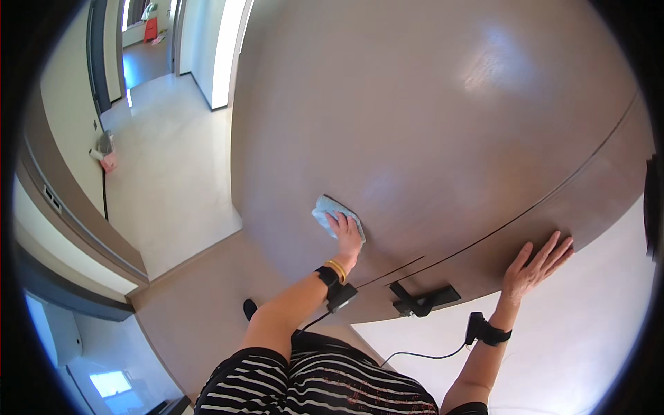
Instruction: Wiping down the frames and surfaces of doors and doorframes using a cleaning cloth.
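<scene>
A broad grey-brown door (404, 129) fills most of the view in front of me. My left hand (347, 237) presses a folded light blue cloth (324, 210) against its surface, fingers spread over the cloth. Farther right, my right hand (537, 267) lies with fingers apart on the door near its edge, holding nothing. Between my two arms is a black lever door handle (425, 300), apart from both hands. A thin dark groove (498, 228) runs along the door close to the handle side.
A pale floor (171, 171) leads through a doorway to a room with a red stool (151, 30). Pink and grey items (108, 155) sit by the left wall. Black cables (425, 355) hang from my wrist straps. A dark shoe tip (250, 309) shows below.
</scene>
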Demonstrator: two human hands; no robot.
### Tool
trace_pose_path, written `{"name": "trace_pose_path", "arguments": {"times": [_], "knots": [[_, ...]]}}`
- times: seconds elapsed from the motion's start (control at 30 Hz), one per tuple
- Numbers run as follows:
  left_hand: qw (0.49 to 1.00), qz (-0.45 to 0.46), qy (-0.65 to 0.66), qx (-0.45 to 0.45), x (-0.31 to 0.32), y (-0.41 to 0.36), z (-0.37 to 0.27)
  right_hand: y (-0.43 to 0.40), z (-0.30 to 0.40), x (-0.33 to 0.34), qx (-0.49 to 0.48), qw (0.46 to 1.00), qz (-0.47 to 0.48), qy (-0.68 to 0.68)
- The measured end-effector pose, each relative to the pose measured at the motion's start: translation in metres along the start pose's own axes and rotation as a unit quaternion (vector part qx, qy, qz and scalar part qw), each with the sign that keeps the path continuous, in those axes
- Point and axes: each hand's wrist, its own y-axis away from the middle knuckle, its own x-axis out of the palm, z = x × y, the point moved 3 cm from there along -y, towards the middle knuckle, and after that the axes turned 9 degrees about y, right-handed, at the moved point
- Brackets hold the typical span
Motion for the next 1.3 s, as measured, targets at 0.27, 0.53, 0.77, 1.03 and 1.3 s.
{"name": "trace_pose_path", "arguments": {"times": [0.27,0.53,0.77,1.03,1.3], "knots": [[0.828,0.256,-0.255,0.430,0.100,0.084,-0.176,0.006,-0.013,-0.003,0.014,0.998,0.017,-0.063],[0.605,0.310,-0.245,0.691,0.154,0.058,-0.296,0.010,-0.026,-0.004,0.105,0.981,-0.039,-0.156],[0.867,-0.052,-0.189,0.457,0.101,-0.072,-0.354,0.011,-0.029,0.004,0.314,0.892,-0.026,-0.323],[0.597,0.304,-0.293,0.682,0.164,0.068,-0.329,0.013,-0.029,0.006,0.357,0.874,0.014,-0.330],[0.568,0.257,-0.344,0.702,0.162,0.001,-0.400,0.025,-0.038,0.008,0.425,0.815,0.073,-0.387]]}}
